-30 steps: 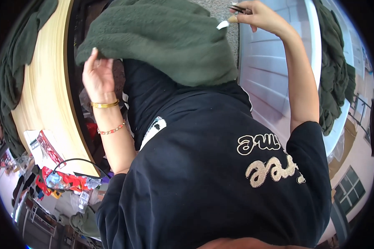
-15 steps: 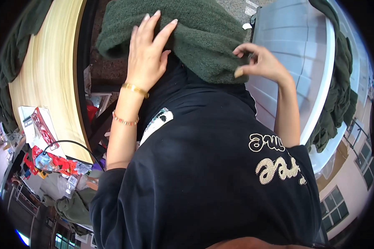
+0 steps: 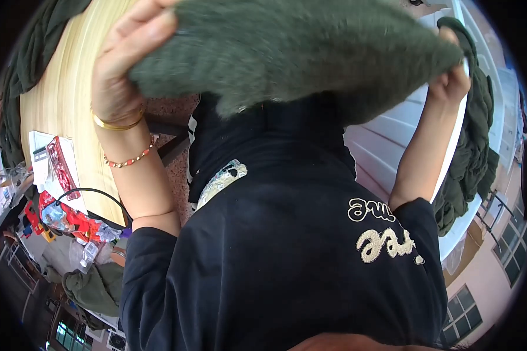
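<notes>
A dark green, fuzzy knit garment is stretched wide above my lap, blurred by motion; its exact kind cannot be made out. My left hand grips its left end, thumb over the front and fingers partly behind the fabric. At the opposite end, my right hand pinches the cloth's corner, close to the rim of a pale blue-white plastic bin. A gold bangle and a red-and-gold bracelet circle my left wrist.
On my left stands a light wood-grain table with papers and a red packet. The plastic bin is at my right, with more dark green cloth draped over its far side. Behind the table lies another green cloth heap.
The garment has risen off my lap and is spread wider. My left hand has moved left, my right hand right and up, and both have closed on it.
</notes>
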A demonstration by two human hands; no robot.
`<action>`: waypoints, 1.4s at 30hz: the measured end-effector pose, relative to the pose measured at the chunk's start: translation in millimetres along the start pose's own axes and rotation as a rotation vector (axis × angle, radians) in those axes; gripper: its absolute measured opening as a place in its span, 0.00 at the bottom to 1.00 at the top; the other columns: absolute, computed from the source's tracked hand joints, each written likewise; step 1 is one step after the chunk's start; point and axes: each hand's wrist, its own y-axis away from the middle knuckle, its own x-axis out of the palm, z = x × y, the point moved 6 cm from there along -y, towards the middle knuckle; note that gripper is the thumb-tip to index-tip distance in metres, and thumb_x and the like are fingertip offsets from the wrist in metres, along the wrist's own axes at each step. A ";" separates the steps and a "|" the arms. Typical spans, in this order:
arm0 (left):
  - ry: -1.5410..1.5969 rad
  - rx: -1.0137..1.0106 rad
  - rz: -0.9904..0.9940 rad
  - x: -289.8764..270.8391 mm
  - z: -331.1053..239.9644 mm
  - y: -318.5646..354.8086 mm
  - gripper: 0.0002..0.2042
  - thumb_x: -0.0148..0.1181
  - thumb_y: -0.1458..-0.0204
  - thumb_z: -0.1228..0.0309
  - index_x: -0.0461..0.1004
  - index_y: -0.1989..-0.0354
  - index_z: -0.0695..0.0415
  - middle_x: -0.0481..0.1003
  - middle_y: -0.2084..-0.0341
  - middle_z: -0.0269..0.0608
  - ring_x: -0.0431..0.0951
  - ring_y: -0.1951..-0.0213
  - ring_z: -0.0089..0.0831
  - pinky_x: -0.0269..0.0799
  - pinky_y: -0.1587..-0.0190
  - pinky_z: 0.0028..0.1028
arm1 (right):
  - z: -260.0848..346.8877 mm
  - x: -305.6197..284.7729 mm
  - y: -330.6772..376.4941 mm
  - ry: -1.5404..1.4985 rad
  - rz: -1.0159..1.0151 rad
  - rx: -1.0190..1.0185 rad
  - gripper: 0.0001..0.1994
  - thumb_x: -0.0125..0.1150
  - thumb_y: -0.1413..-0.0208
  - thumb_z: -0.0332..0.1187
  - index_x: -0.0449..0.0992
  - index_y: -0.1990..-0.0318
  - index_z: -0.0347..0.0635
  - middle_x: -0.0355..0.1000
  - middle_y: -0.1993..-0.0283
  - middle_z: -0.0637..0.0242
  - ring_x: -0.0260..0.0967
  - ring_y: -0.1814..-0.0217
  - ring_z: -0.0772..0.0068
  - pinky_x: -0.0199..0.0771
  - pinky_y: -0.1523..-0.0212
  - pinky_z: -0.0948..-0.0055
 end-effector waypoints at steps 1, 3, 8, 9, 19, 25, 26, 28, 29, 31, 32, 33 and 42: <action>0.074 0.039 -0.214 -2.8 -4.4 1.8 0.21 0.52 0.41 0.65 0.69 0.46 0.69 0.75 0.52 0.50 0.76 0.50 0.35 0.68 0.44 0.29 | 9.0 -25.5 -17.2 0.032 -0.150 -0.036 0.17 0.60 0.41 0.35 0.70 0.50 0.33 0.70 0.64 0.68 0.54 0.82 0.91 0.58 0.80 0.90; 0.131 0.074 -0.443 -11.1 -6.5 7.8 0.22 0.53 0.40 0.64 0.69 0.44 0.69 0.74 0.50 0.49 0.75 0.48 0.35 0.67 0.44 0.29 | 12.6 -7.8 -64.4 0.201 -0.328 -0.053 0.14 0.63 0.43 0.36 0.74 0.55 0.37 0.66 0.74 0.76 0.54 0.83 0.91 0.52 0.83 0.88; -0.484 -0.062 -0.589 -75.7 46.5 6.2 0.18 0.62 0.44 0.67 0.74 0.46 0.59 0.76 0.53 0.36 0.73 0.51 0.22 0.64 0.45 0.23 | -38.3 48.3 -109.4 0.825 -0.492 0.055 0.13 0.68 0.47 0.38 0.78 0.57 0.42 0.65 0.80 0.81 0.56 0.83 0.91 0.49 0.82 0.86; -0.384 -0.093 -0.609 -66.6 51.2 10.8 0.18 0.62 0.45 0.67 0.74 0.46 0.59 0.75 0.52 0.36 0.72 0.50 0.21 0.64 0.45 0.22 | -49.9 47.4 -101.2 0.822 -0.477 0.119 0.14 0.69 0.48 0.37 0.79 0.57 0.42 0.66 0.80 0.80 0.57 0.82 0.90 0.50 0.81 0.86; -0.554 0.096 -0.644 -18.5 80.3 23.8 0.07 0.62 0.44 0.74 0.79 0.59 0.60 0.76 0.66 0.30 0.72 0.67 0.14 0.67 0.63 0.15 | -150.3 35.6 -20.4 0.576 -0.472 0.245 0.13 0.62 0.42 0.34 0.79 0.52 0.39 0.76 0.68 0.72 0.57 0.78 0.93 0.48 0.80 0.88; -0.638 0.110 -0.642 -5.1 91.9 9.8 0.09 0.68 0.50 0.70 0.81 0.61 0.56 0.71 0.71 0.29 0.67 0.73 0.17 0.65 0.70 0.19 | -167.5 44.2 -4.3 0.562 -0.450 0.321 0.12 0.62 0.41 0.33 0.80 0.53 0.39 0.76 0.67 0.71 0.57 0.78 0.93 0.49 0.80 0.88; -0.803 0.124 -0.591 -0.2 89.0 6.1 0.11 0.69 0.52 0.69 0.81 0.59 0.55 0.71 0.70 0.31 0.68 0.72 0.19 0.66 0.69 0.20 | -169.3 44.9 -2.2 0.546 -0.453 0.331 0.12 0.62 0.41 0.34 0.80 0.53 0.39 0.76 0.67 0.72 0.57 0.77 0.93 0.49 0.80 0.88; -1.078 0.138 -0.493 5.0 90.6 4.8 0.17 0.73 0.57 0.67 0.81 0.56 0.51 0.72 0.70 0.34 0.71 0.71 0.26 0.71 0.65 0.25 | -173.2 46.0 2.0 0.525 -0.450 0.346 0.12 0.62 0.41 0.34 0.80 0.53 0.39 0.75 0.67 0.72 0.57 0.77 0.93 0.48 0.80 0.88; -1.129 0.166 -0.482 0.3 94.8 6.3 0.17 0.73 0.57 0.68 0.81 0.56 0.51 0.73 0.70 0.35 0.72 0.70 0.27 0.71 0.65 0.25 | -174.6 44.9 4.5 0.515 -0.461 0.353 0.12 0.62 0.41 0.34 0.80 0.53 0.39 0.75 0.67 0.72 0.57 0.77 0.92 0.48 0.80 0.88; -1.171 0.192 -0.457 -2.4 97.4 6.1 0.16 0.73 0.57 0.70 0.81 0.57 0.52 0.73 0.69 0.35 0.73 0.69 0.27 0.72 0.64 0.26 | -174.7 40.5 9.9 0.506 -0.485 0.365 0.12 0.62 0.41 0.33 0.80 0.53 0.39 0.75 0.67 0.71 0.57 0.77 0.92 0.48 0.80 0.88; -1.114 0.136 -0.478 -6.8 100.1 7.4 0.16 0.72 0.57 0.71 0.81 0.57 0.52 0.74 0.69 0.36 0.73 0.69 0.27 0.72 0.63 0.25 | -173.9 37.8 11.4 0.513 -0.504 0.372 0.11 0.61 0.41 0.33 0.79 0.53 0.39 0.75 0.67 0.71 0.56 0.77 0.92 0.48 0.80 0.88; -1.059 0.081 -0.499 -11.0 101.8 8.2 0.16 0.71 0.57 0.73 0.81 0.57 0.52 0.74 0.69 0.36 0.73 0.68 0.27 0.73 0.62 0.25 | -174.3 35.5 12.9 0.518 -0.522 0.378 0.11 0.61 0.41 0.33 0.79 0.53 0.38 0.75 0.67 0.71 0.56 0.77 0.92 0.48 0.80 0.88; -0.793 -0.074 -0.569 -40.3 119.2 18.1 0.14 0.67 0.53 0.79 0.82 0.56 0.54 0.74 0.69 0.30 0.72 0.68 0.17 0.70 0.61 0.18 | -178.3 28.1 25.2 0.457 -0.532 0.340 0.11 0.61 0.41 0.31 0.79 0.53 0.37 0.74 0.68 0.70 0.55 0.78 0.92 0.48 0.80 0.88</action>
